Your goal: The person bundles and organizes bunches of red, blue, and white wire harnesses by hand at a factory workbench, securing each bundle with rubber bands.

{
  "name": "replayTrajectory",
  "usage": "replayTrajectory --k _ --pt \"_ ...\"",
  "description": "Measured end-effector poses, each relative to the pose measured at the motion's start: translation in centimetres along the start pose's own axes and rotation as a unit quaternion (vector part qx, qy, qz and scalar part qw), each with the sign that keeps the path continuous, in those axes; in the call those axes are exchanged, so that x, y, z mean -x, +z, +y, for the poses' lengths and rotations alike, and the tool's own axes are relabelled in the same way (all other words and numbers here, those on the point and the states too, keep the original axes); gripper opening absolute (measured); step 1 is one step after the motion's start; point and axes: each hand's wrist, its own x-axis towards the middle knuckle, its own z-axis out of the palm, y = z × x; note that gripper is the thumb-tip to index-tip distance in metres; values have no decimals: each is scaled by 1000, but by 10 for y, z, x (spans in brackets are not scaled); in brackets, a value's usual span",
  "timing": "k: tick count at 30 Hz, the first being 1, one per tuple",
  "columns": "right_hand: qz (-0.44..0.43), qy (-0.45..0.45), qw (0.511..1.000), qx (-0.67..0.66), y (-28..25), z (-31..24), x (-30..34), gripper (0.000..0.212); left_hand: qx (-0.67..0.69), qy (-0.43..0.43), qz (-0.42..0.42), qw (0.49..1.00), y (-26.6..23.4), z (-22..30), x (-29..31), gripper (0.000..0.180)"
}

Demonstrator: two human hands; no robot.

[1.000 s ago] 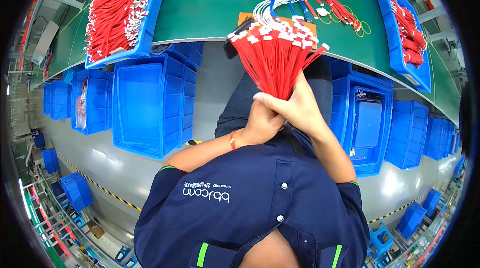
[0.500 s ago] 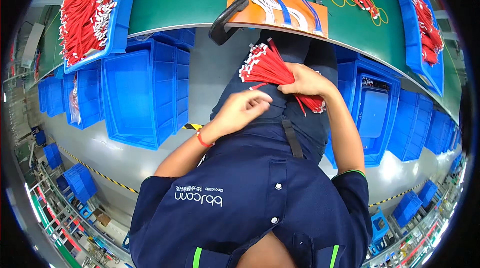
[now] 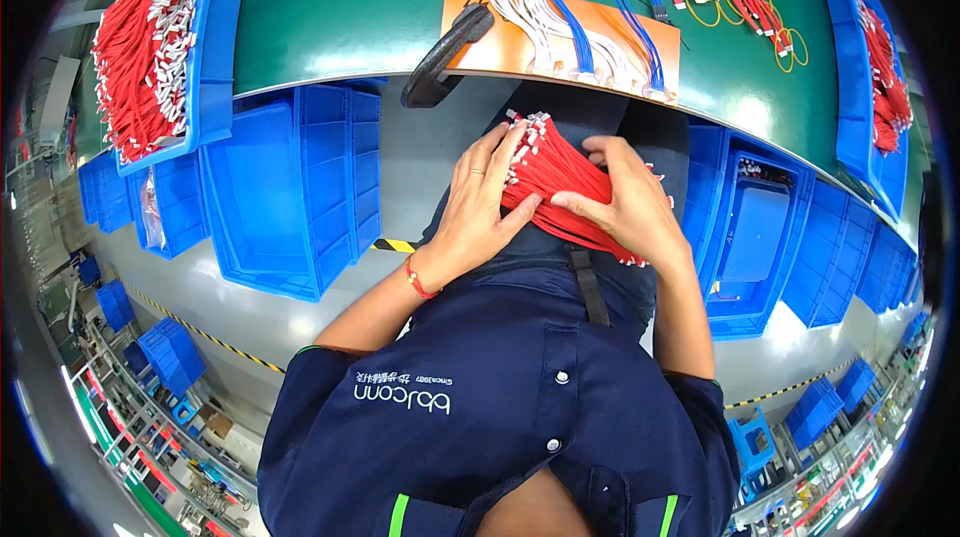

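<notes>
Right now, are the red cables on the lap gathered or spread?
Gathered: the red cables lie close together across the trousers, left hand and right hand touching them.

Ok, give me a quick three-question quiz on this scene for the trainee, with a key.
1. True or false: both the left hand and the right hand touch the red cable bundle.
2. What colour is the flat board at the near edge of the table? (A) green, (B) orange, (C) black.
3. Fill the gap: the red bracelet is worn on the ____ side.

Key: 1. True. 2. B, orange. 3. Left.
</notes>
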Motion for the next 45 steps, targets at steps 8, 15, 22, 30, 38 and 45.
replayTrajectory --k 8,15,22,30,38,45 --pt "157 -103 982 -28 30 3 -12 18 51 2 38 998 -19 11 -15 60" --pt "219 -121 966 -71 14 -18 -4 16 89 7 63 994 -23 35 -36 34" --pt "42 -9 933 -357 -1 -17 21 20 601 -198 54 773 -20 64 -55 28" --pt "50 37 944 -324 -20 31 47 14 584 -187 75 786 -25 48 -68 24" --pt "34 48 863 -501 -25 33 46 9 542 -196 90 812 -29 49 -73 23" --pt "166 -26 714 -680 -20 30 33 21 518 -187 90 829 -28 52 -73 24"
